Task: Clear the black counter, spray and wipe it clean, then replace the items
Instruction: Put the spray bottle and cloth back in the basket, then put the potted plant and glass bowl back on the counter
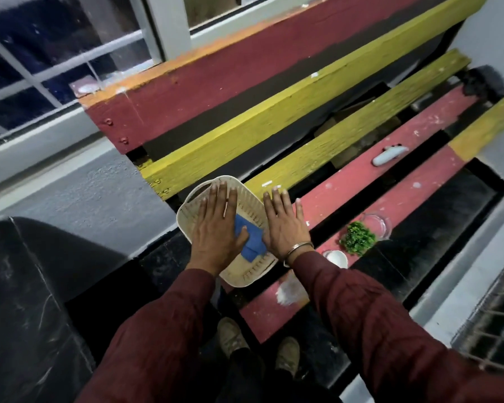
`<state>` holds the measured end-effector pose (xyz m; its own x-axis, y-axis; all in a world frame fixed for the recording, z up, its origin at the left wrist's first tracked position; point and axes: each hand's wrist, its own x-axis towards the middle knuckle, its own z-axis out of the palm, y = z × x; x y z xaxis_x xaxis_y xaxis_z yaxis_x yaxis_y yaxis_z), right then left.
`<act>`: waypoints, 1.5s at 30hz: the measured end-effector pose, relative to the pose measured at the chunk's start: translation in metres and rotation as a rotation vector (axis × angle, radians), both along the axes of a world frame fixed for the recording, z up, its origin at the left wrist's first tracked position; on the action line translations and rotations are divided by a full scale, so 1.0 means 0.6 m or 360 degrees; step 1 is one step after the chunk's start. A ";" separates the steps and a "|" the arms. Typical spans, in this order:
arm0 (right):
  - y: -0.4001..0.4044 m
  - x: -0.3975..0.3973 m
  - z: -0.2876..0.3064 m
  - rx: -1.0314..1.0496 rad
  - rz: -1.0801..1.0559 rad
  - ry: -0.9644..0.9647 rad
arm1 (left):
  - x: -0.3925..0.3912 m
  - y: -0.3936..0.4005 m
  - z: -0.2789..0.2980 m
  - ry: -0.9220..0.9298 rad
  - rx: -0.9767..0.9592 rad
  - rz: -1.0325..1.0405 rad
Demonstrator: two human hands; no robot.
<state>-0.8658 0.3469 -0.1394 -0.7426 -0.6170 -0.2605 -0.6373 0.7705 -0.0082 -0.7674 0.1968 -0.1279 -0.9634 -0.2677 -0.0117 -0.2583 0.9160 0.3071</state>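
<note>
At the left end of the black stone counter (169, 263), I am laying my left hand (217, 228) flat, fingers spread, over a cream plastic basket (245, 199) holding a folded blue cloth (252, 242). My right hand (282, 225) is lying flat beside it. A small white bowl (336, 257), a green leafy bunch (357, 238) and a clear glass dish (376, 223) are waiting further right, so I think clearing is just starting.
</note>
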 end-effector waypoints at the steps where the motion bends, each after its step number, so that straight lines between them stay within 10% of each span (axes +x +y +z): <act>1: 0.021 -0.010 0.009 -0.0008 -0.0035 0.0000 | -0.011 0.013 0.010 0.0008 -0.0010 -0.0037; 20: 0.521 -0.236 -0.076 0.0069 -0.0638 -0.0044 | -0.268 0.434 -0.087 -0.0263 0.0192 -0.0570; 29: 0.561 -0.292 -0.195 0.0029 -0.0623 -0.0331 | -0.305 0.508 -0.172 -0.0759 0.0286 -0.0377; 45: 0.514 -0.325 -0.271 -0.0140 -0.0610 -0.0394 | -0.339 0.516 -0.205 -0.0516 0.0434 -0.0038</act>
